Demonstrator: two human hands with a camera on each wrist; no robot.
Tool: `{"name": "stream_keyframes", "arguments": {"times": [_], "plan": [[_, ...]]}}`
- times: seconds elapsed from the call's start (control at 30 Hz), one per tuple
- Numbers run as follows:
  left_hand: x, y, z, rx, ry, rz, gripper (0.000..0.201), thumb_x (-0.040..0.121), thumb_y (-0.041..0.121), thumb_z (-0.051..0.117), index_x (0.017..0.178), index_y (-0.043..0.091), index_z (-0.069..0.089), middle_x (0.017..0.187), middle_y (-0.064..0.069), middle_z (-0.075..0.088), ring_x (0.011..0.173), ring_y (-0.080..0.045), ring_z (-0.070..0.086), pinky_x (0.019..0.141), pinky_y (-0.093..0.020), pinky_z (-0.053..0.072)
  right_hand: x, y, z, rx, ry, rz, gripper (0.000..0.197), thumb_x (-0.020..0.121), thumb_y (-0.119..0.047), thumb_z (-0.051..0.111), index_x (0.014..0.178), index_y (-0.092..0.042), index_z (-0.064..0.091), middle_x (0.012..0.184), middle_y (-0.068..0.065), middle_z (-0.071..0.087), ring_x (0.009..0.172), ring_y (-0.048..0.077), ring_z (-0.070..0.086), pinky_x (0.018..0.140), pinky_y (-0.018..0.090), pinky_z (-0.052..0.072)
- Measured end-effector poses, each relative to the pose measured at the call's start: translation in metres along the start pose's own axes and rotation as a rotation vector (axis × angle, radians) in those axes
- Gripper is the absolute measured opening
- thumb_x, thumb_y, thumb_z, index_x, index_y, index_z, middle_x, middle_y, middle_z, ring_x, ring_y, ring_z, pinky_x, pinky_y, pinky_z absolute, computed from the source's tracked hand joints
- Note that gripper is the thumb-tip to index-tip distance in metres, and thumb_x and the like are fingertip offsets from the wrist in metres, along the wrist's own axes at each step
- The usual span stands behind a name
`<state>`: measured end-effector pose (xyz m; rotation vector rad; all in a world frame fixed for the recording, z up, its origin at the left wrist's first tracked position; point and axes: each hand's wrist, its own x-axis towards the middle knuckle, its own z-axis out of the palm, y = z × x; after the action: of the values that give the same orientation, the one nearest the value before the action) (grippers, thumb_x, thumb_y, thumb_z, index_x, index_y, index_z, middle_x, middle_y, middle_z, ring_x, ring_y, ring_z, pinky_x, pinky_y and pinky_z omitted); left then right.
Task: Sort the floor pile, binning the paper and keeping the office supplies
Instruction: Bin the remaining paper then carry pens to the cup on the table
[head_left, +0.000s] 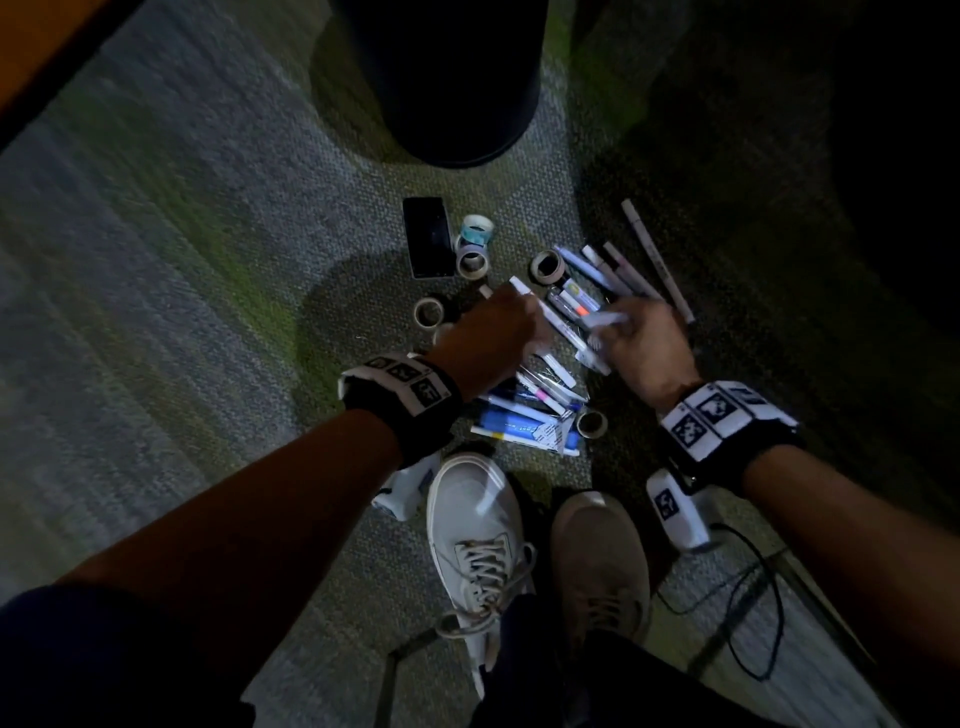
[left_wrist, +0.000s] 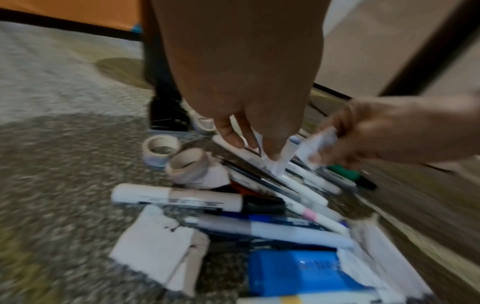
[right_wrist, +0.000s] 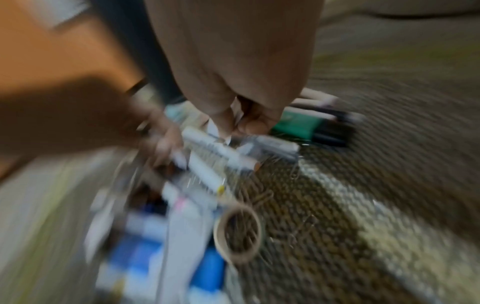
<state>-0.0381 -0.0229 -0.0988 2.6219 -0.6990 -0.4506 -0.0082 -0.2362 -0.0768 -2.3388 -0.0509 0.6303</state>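
Observation:
A pile of pens and markers (head_left: 540, 395) lies on the carpet in front of my shoes, with a blue packet (head_left: 514, 423) and torn white paper (left_wrist: 155, 246) at its near end. My left hand (head_left: 511, 317) hovers over the pile's middle. In the left wrist view its fingertips (left_wrist: 231, 137) pinch a white paper scrap (left_wrist: 275, 164) that pokes out from among the pens. My right hand (head_left: 613, 332) is just to the right and holds another white paper scrap (left_wrist: 320, 142) in curled fingers. The right wrist view is badly blurred.
A black bin (head_left: 441, 78) stands beyond the pile. Tape rolls (head_left: 428, 312) lie scattered around it, and a dark phone (head_left: 428, 236) lies at the far left. More pens (head_left: 660, 260) lie at the far right. A cable (head_left: 753, 597) loops by my right shoe (head_left: 597, 561).

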Motion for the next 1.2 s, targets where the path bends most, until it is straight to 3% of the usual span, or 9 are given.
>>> {"name": "stream_keyframes", "arguments": {"times": [0.1,0.23,0.37,0.53,0.6,0.7,0.87,0.97,1.2], "plan": [[0.011,0.009,0.010,-0.050,0.092,0.161,0.020,0.093,0.016,0.052,0.098,0.012,0.071,0.112,-0.001,0.065,0.106,-0.013,0.049,0.090,-0.031,0.046,0.004,0.014,-0.015,-0.165,0.075,0.064,0.021,0.087,-0.012,0.065,0.103,-0.001,0.072,0.102,0.022,0.071,0.100,0.035,0.066,0.087,0.038,0.048],[0.017,0.013,0.020,0.000,0.068,0.194,0.012,0.091,0.020,0.056,0.086,0.020,0.067,0.125,0.001,0.061,0.118,-0.025,0.051,0.082,-0.046,0.049,-0.002,0.025,-0.019,-0.306,0.049,0.034,0.014,0.082,-0.011,0.066,0.087,-0.003,0.076,0.090,0.021,0.074,0.090,0.035,0.069,0.080,0.036,0.050],[0.019,0.013,0.011,-0.047,0.029,0.168,0.009,0.087,0.014,0.060,0.083,0.018,0.068,0.103,0.000,0.067,0.102,-0.028,0.059,0.074,-0.046,0.052,-0.016,0.029,-0.008,-0.303,-0.085,0.064,0.018,0.088,-0.011,0.059,0.070,-0.008,0.064,0.073,0.011,0.068,0.074,0.030,0.068,0.058,0.023,0.043],[0.024,0.013,-0.006,0.117,-0.168,0.085,0.007,0.087,0.016,0.061,0.084,0.023,0.061,0.088,-0.002,0.064,0.092,-0.029,0.060,0.067,-0.039,0.050,-0.019,0.037,0.005,-0.161,-0.044,0.096,0.018,0.090,-0.025,0.054,0.090,-0.012,0.067,0.086,0.008,0.072,0.084,0.024,0.069,0.080,0.035,0.055],[0.032,0.017,-0.009,0.132,-0.158,0.121,0.006,0.088,0.017,0.059,0.084,0.021,0.062,0.088,-0.004,0.063,0.089,-0.030,0.058,0.065,-0.043,0.052,-0.021,0.033,0.008,-0.137,-0.029,0.110,0.013,0.089,-0.020,0.062,0.100,-0.014,0.067,0.091,0.004,0.071,0.086,0.019,0.065,0.079,0.027,0.051],[0.045,0.026,-0.006,0.111,-0.118,0.194,0.013,0.087,0.024,0.054,0.085,0.021,0.066,0.100,0.000,0.065,0.099,-0.029,0.056,0.070,-0.046,0.051,-0.022,0.025,0.013,-0.063,-0.006,0.114,0.032,0.086,-0.012,0.071,0.116,-0.010,0.061,0.097,0.006,0.068,0.088,0.017,0.061,0.076,0.021,0.040],[0.043,0.028,-0.003,0.193,-0.219,0.134,0.014,0.085,0.016,0.054,0.091,0.018,0.067,0.106,-0.003,0.066,0.109,-0.031,0.053,0.076,-0.048,0.049,-0.018,0.019,0.020,-0.151,-0.002,-0.001,0.053,0.083,-0.008,0.072,0.132,-0.017,0.054,0.101,0.013,0.071,0.093,0.029,0.068,0.077,0.036,0.056],[0.033,0.023,-0.010,0.248,-0.256,0.059,0.019,0.088,0.008,0.055,0.103,0.015,0.065,0.112,-0.008,0.062,0.115,-0.031,0.051,0.092,-0.051,0.044,-0.011,0.015,0.018,-0.200,-0.066,-0.036,0.059,0.085,0.002,0.063,0.137,-0.023,0.052,0.090,0.009,0.070,0.077,0.023,0.067,0.066,0.027,0.053],[0.019,0.010,-0.025,-0.110,-0.070,0.024,0.009,0.084,0.007,0.064,0.089,0.010,0.071,0.096,-0.011,0.068,0.094,-0.034,0.061,0.082,-0.049,0.050,-0.007,0.005,0.012,-0.279,-0.122,-0.023,0.020,0.088,0.005,0.058,0.095,-0.011,0.069,0.083,0.007,0.071,0.065,0.019,0.063,0.055,0.018,0.045]]}}
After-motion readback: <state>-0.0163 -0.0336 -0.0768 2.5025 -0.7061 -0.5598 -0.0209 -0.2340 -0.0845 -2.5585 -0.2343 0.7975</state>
